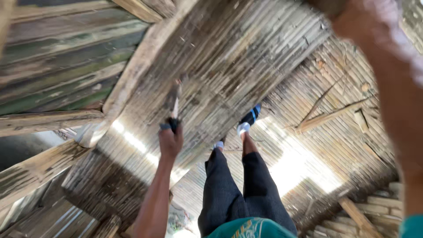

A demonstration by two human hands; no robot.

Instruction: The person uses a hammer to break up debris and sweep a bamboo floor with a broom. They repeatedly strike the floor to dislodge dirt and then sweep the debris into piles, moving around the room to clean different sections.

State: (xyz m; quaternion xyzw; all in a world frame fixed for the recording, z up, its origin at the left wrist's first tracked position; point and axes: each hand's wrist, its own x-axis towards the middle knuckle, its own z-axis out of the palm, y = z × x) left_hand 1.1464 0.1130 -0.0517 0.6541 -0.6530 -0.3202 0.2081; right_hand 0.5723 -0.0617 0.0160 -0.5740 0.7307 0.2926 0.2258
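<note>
Roughly, counts first: two hands, one tool, one large woven bamboo panel (pixel 229 57) tilted up in front of the person, two legs in dark trousers (pixel 240 194), two feet in blue-and-white footwear (pixel 247 120) on a second woven bamboo floor mat (pixel 335 132).

Left hand (pixel 170 142): arm stretched up and forward, fist clamped on the dark handle of a blade tool (pixel 174 108). Blade points up and lies against the face of the panel, near its middle, just right of the pale wooden pole (pixel 132 79) that runs along the panel's left edge. Motion blur hides the blade's exact shape.

Right hand (pixel 365 20): raised high at the panel's upper right corner, forearm running down the right edge of view. It sits at the panel's top edge; blurred and partly cut off, so I cannot tell whether the fingers are apart or closed on the panel.

Left of the panel: roughly four weathered grey-green planks (pixel 61 57) stacked as a wall, plus two thick timber beams (pixel 39 121) below them. Below right of the panel: a few loose wooden strips (pixel 328 117) lying on the floor mat.
</note>
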